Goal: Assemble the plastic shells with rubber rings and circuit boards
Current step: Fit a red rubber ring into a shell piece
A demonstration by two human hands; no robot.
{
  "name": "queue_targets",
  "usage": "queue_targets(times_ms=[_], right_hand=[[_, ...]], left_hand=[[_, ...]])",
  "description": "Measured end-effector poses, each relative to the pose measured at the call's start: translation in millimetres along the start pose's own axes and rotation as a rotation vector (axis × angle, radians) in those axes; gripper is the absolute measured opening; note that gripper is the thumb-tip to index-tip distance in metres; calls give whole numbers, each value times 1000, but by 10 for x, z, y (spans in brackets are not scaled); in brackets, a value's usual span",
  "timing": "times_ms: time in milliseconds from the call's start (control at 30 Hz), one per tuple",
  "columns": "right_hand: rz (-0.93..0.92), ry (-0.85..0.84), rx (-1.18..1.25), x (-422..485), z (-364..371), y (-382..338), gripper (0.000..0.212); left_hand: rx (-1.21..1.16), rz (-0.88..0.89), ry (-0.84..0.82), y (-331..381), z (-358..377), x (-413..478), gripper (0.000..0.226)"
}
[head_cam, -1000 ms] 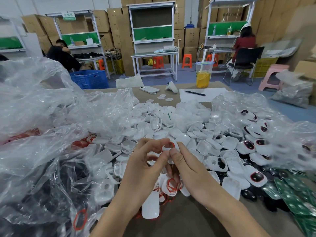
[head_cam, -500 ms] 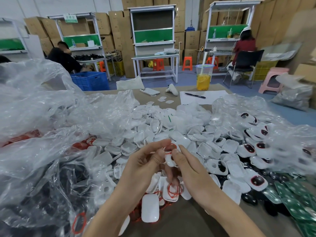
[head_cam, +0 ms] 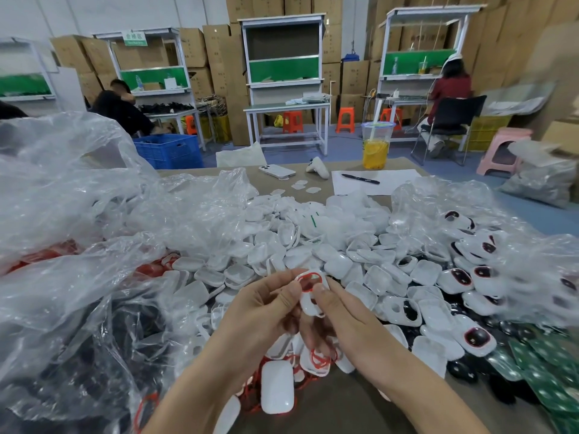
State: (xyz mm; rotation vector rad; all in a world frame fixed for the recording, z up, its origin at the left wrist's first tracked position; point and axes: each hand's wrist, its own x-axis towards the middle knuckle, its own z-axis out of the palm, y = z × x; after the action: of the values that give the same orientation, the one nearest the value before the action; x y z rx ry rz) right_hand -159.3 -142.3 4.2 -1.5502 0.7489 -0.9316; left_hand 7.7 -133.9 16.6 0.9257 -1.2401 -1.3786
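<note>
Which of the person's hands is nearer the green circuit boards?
Right. The green circuit boards lie to the right of both hands; the right hand is on their side of the held plastic shell, the left hand on the far side.

At upper centre, a cup [head_cam: 375,145] of yellow drink is standing on the far edge of the bench [head_cam: 344,166]. Left of it a white phone [head_cam: 277,171] is lying flat; below the cup a black pen [head_cam: 360,179] is resting on a paper sheet [head_cam: 398,180]. At upper right a person in red [head_cam: 449,89] is sitting on a black chair [head_cam: 454,112], and a blue crate [head_cam: 170,151] is sitting at upper left.
</note>
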Motion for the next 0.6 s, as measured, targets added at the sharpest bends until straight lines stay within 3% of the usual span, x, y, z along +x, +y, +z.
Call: queue_targets(times_ms=[400,600], right_hand=[[-33,0,-135,-5,18,-65,40],[-78,25,-215,9,19,-54,28]], left_hand=[[47,-26,15,48,-28,10,26],[85,-12,36,59,-15,3,21]])
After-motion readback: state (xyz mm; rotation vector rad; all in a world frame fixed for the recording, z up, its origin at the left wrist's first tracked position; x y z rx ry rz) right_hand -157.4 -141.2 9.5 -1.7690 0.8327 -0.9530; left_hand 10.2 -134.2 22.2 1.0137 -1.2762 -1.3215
